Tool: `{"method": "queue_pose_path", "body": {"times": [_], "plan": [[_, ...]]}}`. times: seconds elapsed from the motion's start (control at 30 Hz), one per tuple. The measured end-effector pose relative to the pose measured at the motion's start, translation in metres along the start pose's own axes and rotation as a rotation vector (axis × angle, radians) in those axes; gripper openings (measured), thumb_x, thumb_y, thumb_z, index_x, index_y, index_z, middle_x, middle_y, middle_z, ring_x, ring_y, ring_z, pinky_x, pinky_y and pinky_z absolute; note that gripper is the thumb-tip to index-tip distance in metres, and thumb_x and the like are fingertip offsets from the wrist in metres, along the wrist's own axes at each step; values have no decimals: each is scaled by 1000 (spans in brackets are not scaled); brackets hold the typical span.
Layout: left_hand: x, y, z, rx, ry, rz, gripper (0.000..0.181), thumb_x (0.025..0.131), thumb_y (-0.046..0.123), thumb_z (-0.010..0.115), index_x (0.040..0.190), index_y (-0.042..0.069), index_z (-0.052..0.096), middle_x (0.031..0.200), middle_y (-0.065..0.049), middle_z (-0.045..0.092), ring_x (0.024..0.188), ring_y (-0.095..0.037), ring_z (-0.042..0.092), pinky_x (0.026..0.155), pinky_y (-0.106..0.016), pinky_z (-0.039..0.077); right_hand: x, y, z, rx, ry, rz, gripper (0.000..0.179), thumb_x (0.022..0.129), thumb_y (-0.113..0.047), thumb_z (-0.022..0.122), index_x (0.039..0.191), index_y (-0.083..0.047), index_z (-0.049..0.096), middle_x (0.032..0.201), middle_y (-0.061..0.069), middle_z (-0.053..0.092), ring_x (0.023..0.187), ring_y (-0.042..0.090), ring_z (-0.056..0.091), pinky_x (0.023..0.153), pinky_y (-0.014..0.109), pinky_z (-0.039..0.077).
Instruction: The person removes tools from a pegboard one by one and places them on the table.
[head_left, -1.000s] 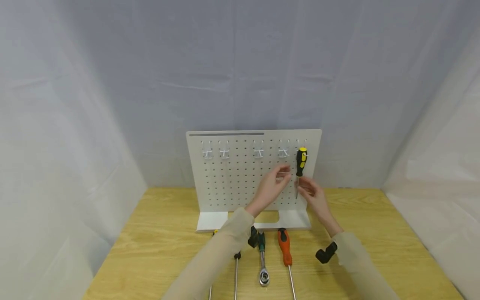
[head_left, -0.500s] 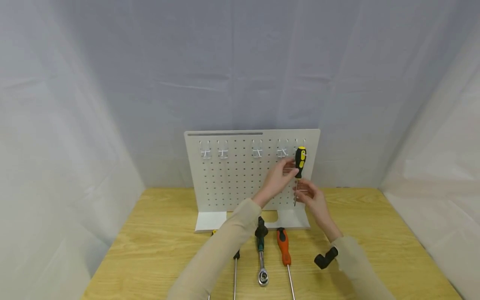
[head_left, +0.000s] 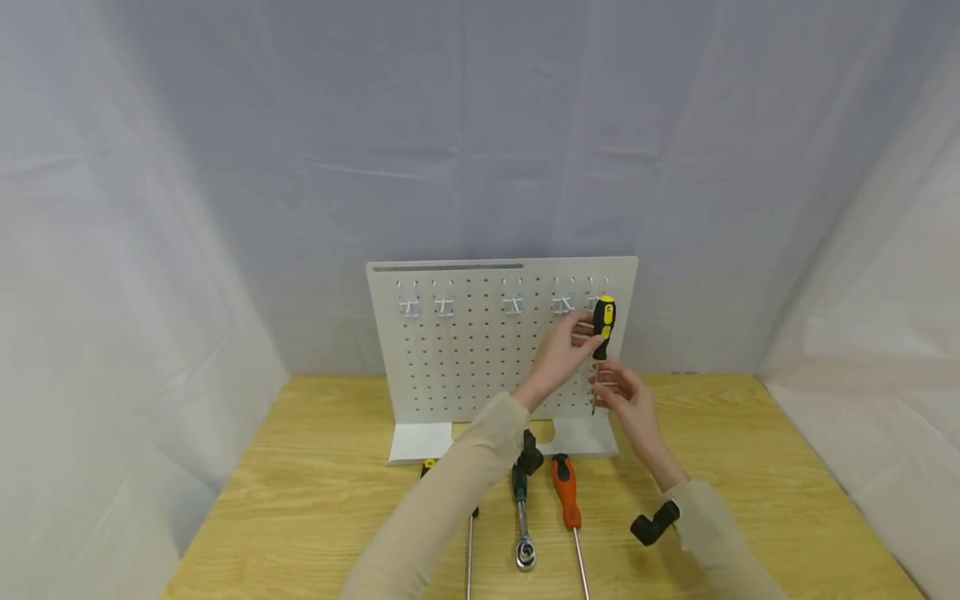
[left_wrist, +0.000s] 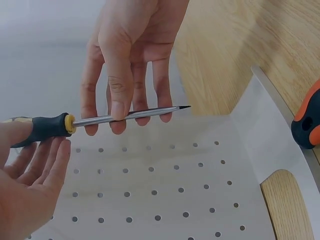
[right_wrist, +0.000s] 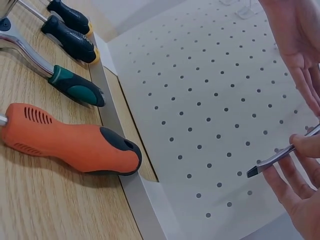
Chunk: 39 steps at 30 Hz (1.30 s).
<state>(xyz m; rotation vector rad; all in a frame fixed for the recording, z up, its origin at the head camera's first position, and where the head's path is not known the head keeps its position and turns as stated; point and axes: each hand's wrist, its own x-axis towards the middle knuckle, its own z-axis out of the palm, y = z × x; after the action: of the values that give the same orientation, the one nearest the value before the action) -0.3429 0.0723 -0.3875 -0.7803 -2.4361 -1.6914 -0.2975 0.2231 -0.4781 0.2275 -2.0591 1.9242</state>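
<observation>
A slotted screwdriver (head_left: 604, 317) with a black and yellow handle stands upright, tip down, before the right side of a white pegboard (head_left: 487, 350). My left hand (head_left: 558, 354) pinches its handle between thumb and fingers. Lower down, my right hand (head_left: 632, 408) pinches the metal shaft (left_wrist: 95, 121), with the thumb on one side and fingers on the other. The flat dark tip (right_wrist: 253, 172) sticks out past the right fingers. Just behind the handle top is a white hook (head_left: 594, 302), partly covered.
Several more hooks (head_left: 512, 302) line the board's upper part. On the wooden table (head_left: 322, 467) before it lie an orange screwdriver (head_left: 567, 492), a green-handled ratchet wrench (head_left: 522, 517) and two black-and-yellow screwdrivers (right_wrist: 70, 39), partly behind my left forearm. Pale sheets surround the table.
My left hand has moved right and up and taken hold of the screwdriver's handle. The hook end that showed at the handle no longer shows there. My right hand stays at the shaft.
</observation>
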Motion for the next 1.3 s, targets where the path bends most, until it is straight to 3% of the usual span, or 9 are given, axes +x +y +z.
{"method": "queue_pose_path", "body": {"times": [0.17, 0.6, 0.8, 1.3], "plan": [[-2, 3, 2, 5, 12, -2, 37, 100, 14, 65, 134, 2, 56, 126, -14, 67, 110, -23, 68, 89, -19, 57, -2, -3, -1, 9, 21, -1, 37, 97, 2, 64, 132, 10, 56, 99, -12, 68, 88, 6, 68, 73, 22, 61], [-8, 10, 3, -7, 3, -3, 38, 100, 15, 66, 134, 3, 55, 124, -13, 67, 108, -23, 68, 88, -19, 57, -9, -7, -6, 16, 36, 0, 35, 97, 2, 65, 130, 11, 58, 101, -1, 71, 87, 5, 68, 73, 22, 61], [-11, 12, 4, -29, -8, 2, 36, 100, 16, 65, 134, 4, 56, 124, -13, 67, 107, -23, 68, 88, -21, 57, -11, -8, -8, 17, 42, -2, 35, 96, 2, 65, 130, 11, 58, 97, -10, 71, 86, 6, 68, 73, 22, 62], [-19, 15, 3, -72, -19, 26, 35, 98, 13, 68, 130, 5, 58, 122, -13, 68, 105, -21, 68, 86, -19, 57, -19, -10, -10, 11, 35, -51, 33, 96, 1, 66, 125, 15, 57, 96, -11, 71, 85, 5, 69, 72, 22, 62]]}}
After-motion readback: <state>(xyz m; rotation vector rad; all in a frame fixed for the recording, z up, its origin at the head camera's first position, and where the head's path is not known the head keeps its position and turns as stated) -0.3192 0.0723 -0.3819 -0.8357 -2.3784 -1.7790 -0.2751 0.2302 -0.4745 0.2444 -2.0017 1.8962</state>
